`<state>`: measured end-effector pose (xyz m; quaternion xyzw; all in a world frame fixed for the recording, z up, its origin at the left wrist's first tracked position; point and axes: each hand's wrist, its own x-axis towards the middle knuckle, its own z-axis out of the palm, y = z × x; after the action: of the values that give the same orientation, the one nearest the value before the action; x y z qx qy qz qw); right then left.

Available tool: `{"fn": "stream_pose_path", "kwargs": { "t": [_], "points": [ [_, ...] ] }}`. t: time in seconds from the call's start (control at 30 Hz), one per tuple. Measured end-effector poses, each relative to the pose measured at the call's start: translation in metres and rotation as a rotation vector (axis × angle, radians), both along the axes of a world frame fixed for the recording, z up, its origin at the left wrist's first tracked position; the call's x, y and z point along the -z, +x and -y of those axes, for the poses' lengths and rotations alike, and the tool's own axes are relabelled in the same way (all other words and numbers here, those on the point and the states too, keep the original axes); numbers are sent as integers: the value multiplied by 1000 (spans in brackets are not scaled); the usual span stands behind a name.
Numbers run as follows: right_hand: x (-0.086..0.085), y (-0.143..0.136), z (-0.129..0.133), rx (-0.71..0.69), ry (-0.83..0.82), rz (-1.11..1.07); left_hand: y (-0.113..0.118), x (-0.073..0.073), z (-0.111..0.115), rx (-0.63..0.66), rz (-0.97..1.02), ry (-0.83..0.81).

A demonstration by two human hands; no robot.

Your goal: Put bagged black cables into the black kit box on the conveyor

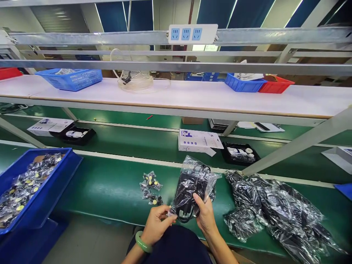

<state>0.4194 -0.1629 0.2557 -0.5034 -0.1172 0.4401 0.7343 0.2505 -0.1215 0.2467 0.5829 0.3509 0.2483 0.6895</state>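
My right hand grips a clear plastic bag with a black device and cable inside, held upright over the front edge of the green bench. My left hand, with a green bangle on the wrist, pinches the bag's lower left corner. A few small packets with yellow dots lie on the bench just left of the bag. A heap of similar bagged black devices lies to the right of my right hand.
A blue bin full of small packets sits at the left. On the green conveyor behind lie white boxes and black trays. A white shelf above carries blue and red baskets; a slanted metal strut crosses at right.
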Motion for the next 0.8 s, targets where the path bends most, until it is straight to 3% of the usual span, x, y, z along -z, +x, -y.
{"fn": "stream_pose_path", "kwargs": {
  "t": [0.13, 0.3, 0.4, 0.53, 0.63, 0.7, 0.8],
  "points": [
    [-1, 2, 0, -61, -23, -115, -1, -1, 2, 29, 97, -32],
    [8, 1, 7, -110, 32, -162, 1, 7, 8, -71, 182, -21],
    [12, 4, 13, -117, 73, -158, 1, 10, 9, -75, 209, -125],
    [10, 8, 16, -228, 60, -208, 2, 12, 12, -9, 256, -199],
    [9, 5, 14, -283, 63, -222, 4, 12, 14, -69, 266, -296],
    [11, 1, 11, -280, 54, -236, 4, 11, 14, -121, 255, -367],
    [16, -4, 2, -187, -3, -245, -1, 18, 7, -86, 218, -356]
  ]
}}
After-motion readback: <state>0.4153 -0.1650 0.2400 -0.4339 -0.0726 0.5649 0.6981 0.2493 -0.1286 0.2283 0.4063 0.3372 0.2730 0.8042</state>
